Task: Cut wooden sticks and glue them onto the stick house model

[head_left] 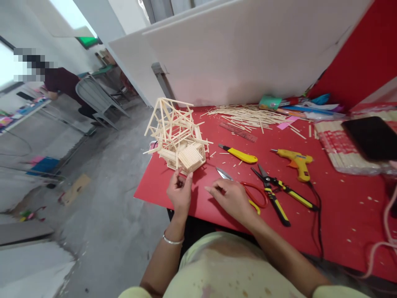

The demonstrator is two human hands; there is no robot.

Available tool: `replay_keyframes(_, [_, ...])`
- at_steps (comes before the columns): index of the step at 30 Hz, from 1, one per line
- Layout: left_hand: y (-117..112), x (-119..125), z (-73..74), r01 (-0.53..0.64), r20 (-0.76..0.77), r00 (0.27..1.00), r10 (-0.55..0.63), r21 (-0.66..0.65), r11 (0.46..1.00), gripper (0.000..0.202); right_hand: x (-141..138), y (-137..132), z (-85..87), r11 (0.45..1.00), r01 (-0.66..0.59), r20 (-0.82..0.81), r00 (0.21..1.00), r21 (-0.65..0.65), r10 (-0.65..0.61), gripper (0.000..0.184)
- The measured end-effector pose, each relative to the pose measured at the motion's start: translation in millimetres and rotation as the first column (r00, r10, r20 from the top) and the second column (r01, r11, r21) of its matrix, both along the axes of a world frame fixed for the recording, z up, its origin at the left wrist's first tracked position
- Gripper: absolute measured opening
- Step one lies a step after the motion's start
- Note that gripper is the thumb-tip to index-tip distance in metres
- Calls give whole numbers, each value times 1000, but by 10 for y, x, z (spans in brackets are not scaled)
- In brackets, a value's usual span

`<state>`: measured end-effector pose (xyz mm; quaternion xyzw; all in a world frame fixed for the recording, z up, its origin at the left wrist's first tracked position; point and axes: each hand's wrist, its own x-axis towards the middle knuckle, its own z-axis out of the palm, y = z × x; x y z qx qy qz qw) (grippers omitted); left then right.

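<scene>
A model built of thin wooden sticks (190, 158) stands at the left of the red table, with an open lattice frame above a base and a flat panel of sticks in front. My left hand (180, 191) is just in front of its base, thumb and forefinger apart; whether the fingertips touch the base is unclear. To the right, my right hand (230, 198) hovers over the table with thumb and fingertips drawn together, and anything between them is too small to make out. Red-handled scissors (254, 193) lie partly under that hand.
On the red table (336, 219) lie a yellow utility knife (243, 155), pliers (279, 194), a corded yellow glue gun (296, 160), loose sticks (245, 116) and a ruler (238, 131). A phone (372, 136) rests on packed sticks. Another person (63, 85) sits far left.
</scene>
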<state>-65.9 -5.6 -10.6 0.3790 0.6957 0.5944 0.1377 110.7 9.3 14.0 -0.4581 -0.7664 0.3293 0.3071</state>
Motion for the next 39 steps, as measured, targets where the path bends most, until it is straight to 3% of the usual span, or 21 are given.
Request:
replay_keyframes(3, [11, 14, -30, 24, 86, 996, -24, 7, 1000, 41, -3, -34, -10, 999, 10, -73, 997, -43, -13, 26])
replay_keyframes(5, [-36, 13, -52, 127, 247, 961, -121, -8, 992, 39, -38, -47, -27, 998, 26, -114, 993, -62, -33, 22])
replay_keyframes(7, [-107, 11, -66, 323, 462, 842, -277, -21, 946, 45, -100, -54, -44, 997, 19, -150, 988, -81, -31, 22])
replay_keyframes(10, [-214, 17, -75, 586, 645, 620, -446, -3, 810, 50, -214, -60, -57, 991, -66, -248, 968, -115, 35, 23])
replay_keyframes(12, [-266, 18, -81, 644, 650, 582, -489, -1, 765, 47, -274, -63, -52, 981, -112, -327, 943, -156, 55, 24])
replay_keyframes(13, [-285, 15, -83, 642, 617, 607, -500, -11, 766, 44, -292, -63, -46, 974, -125, -355, 934, -190, 50, 25])
replay_keyframes(16, [-316, -13, -84, 549, 372, 785, -496, -46, 834, 34, -296, -61, -17, 928, -187, -375, 925, -323, 56, 29])
replay_keyframes(18, [-323, -42, -80, 512, 220, 844, -489, -58, 857, 31, -276, -61, -6, 898, -235, -386, 919, -371, 81, 30])
replay_keyframes(22, [-319, -105, -84, 602, 212, 791, -573, -109, 791, 32, -262, -74, -62, 853, -275, -448, 892, -444, 55, 24])
replay_keyframes(25, [-320, -144, -110, 599, 69, 799, -598, -181, 780, 42, -283, -91, -136, 805, -268, -480, 877, -529, -23, 24])
replay_keyframes(27, [-327, -157, -131, 571, -71, 802, -593, -200, 797, 45, -295, -96, -145, 820, -241, -462, 886, -519, -32, 23])
replay_keyframes(29, [-333, -161, -152, 573, -114, 793, -598, -193, 797, 39, -295, -93, -112, 852, -237, -430, 903, -466, 15, 22])
replay_keyframes(32, [-327, -182, -203, 555, 29, 830, -557, -150, 818, 32, -256, -66, -49, 920, -171, -348, 937, -354, 40, 24])
replay_keyframes(35, [-308, -267, -279, 422, 119, 906, -406, -200, 884, 35, -132, -4, -58, 973, -31, -215, 976, -229, -20, 27])
replay_keyframes(37, [-295, -345, -327, 411, 44, 907, -420, -315, 855, 35, 6, 63, -95, 979, 14, -134, 990, -202, -42, 28])
replay_keyframes(39, [-289, -402, -361, 326, -109, 924, -367, -275, 904, 37, 173, 150, -117, 980, 29, -70, 997, -199, -44, 27])
